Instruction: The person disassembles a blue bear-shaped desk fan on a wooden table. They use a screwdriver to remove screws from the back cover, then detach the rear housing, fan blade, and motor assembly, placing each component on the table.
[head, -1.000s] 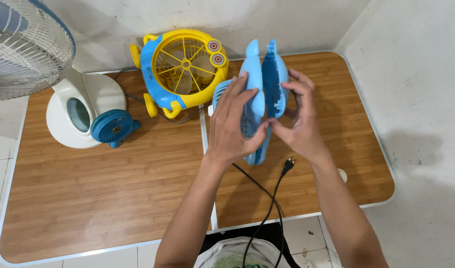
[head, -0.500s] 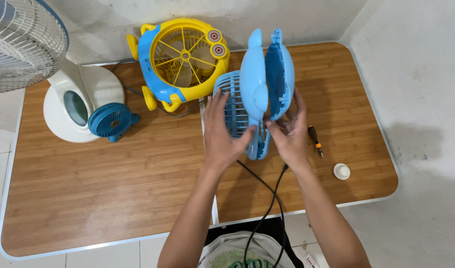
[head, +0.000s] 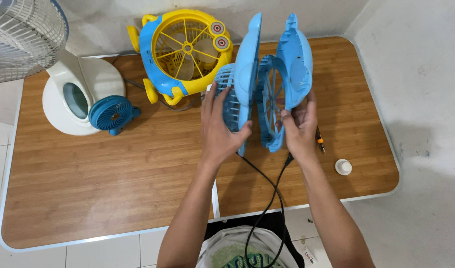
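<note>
Left hand (head: pixel 218 130) gripping front half of light blue fan (head: pixel 243 79), fingers wrapping grille, holding it upright above tabletop (head: pixel 113 188). Right hand (head: pixel 298 126) gripping back half (head: pixel 294 69), tilting it away so shell is gaping open at top, halves meeting near bottom. Black cord (head: pixel 267 198) hanging down toward person. Yellow and blue fan (head: pixel 185 52) standing behind, small dark blue fan (head: pixel 111 114) leaning at white fan base (head: pixel 71 99). Screwdriver (head: pixel 319 141) and white cap (head: pixel 343 167) lying right of hands.
</note>
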